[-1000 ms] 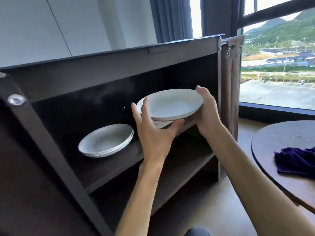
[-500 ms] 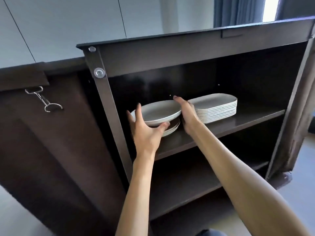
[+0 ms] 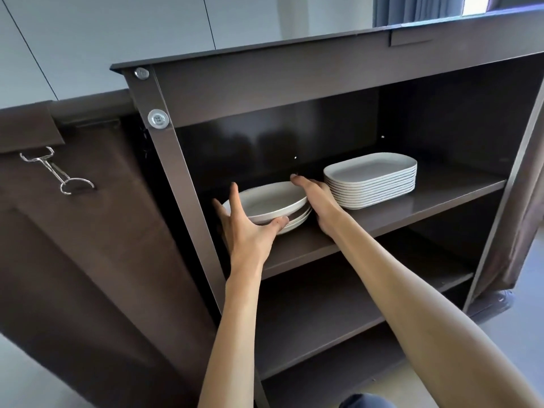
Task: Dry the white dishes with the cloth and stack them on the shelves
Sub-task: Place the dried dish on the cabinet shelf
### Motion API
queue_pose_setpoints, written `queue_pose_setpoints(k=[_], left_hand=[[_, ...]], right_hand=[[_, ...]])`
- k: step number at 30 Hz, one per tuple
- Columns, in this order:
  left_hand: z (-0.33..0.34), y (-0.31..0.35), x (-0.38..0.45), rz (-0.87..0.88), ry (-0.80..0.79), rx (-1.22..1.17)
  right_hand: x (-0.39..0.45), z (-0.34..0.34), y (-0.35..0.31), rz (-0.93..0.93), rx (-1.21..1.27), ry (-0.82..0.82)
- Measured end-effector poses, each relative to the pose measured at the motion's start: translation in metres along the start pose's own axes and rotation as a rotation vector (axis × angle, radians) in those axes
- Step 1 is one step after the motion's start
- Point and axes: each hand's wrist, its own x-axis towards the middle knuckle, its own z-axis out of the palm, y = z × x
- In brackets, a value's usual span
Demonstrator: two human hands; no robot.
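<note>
A round white plate (image 3: 272, 200) lies on top of a small stack of round white plates (image 3: 295, 222) at the left of the upper shelf (image 3: 412, 207). My left hand (image 3: 247, 228) holds its near left rim, thumb under the front edge and fingers spread upward. My right hand (image 3: 316, 198) holds the plate's right rim, fingers reaching along the far side. A taller stack of white rectangular plates (image 3: 372, 179) stands just right of my right hand. No cloth is in view.
The dark brown cabinet has a slanted front post (image 3: 182, 184) close to my left hand and a lower shelf (image 3: 323, 313) below. A fabric cover with a metal clip (image 3: 57, 172) hangs at left. A folded-back cover (image 3: 518, 219) hangs at the right edge.
Both hands carried the round plate from the right of the shelf leftward and lowered it onto the small round stack. The view swung left; the table and the purple cloth left the frame.
</note>
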Motion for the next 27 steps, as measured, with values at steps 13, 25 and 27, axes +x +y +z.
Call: queue_pose_setpoints(k=[13,25,27], left_hand=[[-0.003,-0.006,0.007,-0.031,-0.077,0.075],[-0.006,0.001,0.008,-0.127,-0.044,0.133],[-0.005,0.0,0.006,-0.121,-0.05,0.122]], right_hand=[[0.01,-0.003,0.009,0.05,-0.089,0.01],[0.013,-0.006,0.013,0.011,-0.153,-0.022],[0.011,-0.005,0.013,-0.012,-0.181,0.003]])
